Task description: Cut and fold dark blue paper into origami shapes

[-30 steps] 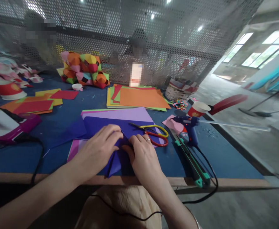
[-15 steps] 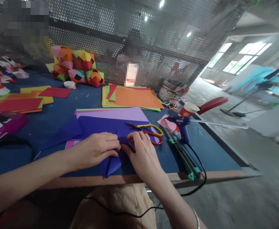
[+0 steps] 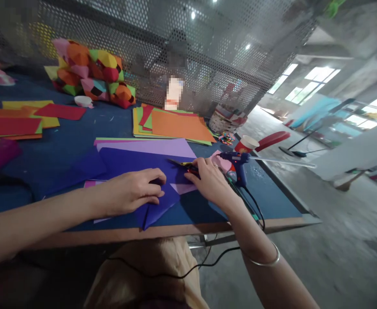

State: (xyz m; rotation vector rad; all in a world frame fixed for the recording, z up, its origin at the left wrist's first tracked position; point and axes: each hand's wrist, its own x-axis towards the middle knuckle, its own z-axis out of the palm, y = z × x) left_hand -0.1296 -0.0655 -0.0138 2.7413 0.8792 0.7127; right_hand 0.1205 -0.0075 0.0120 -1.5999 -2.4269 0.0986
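Note:
My left hand (image 3: 133,192) lies with curled fingers on a folded dark blue paper (image 3: 158,206) near the table's front edge, pressing it flat. My right hand (image 3: 209,178) has gone to the right and covers the handles of the yellow and red scissors (image 3: 183,165); its fingers close over them. The blades stick out to the left over a large dark blue sheet (image 3: 127,165), which lies on a lilac sheet (image 3: 156,147).
A blue glue gun (image 3: 238,165) with a black cord stands right of my right hand, beside a red paper cup (image 3: 246,143). Stacks of coloured paper (image 3: 175,124) lie behind, and paper balls (image 3: 92,77) sit against the perforated metal screen (image 3: 208,51).
My right hand left the folded blue paper and moved right onto the scissors. My left hand stayed on the paper. The view shifted to the right.

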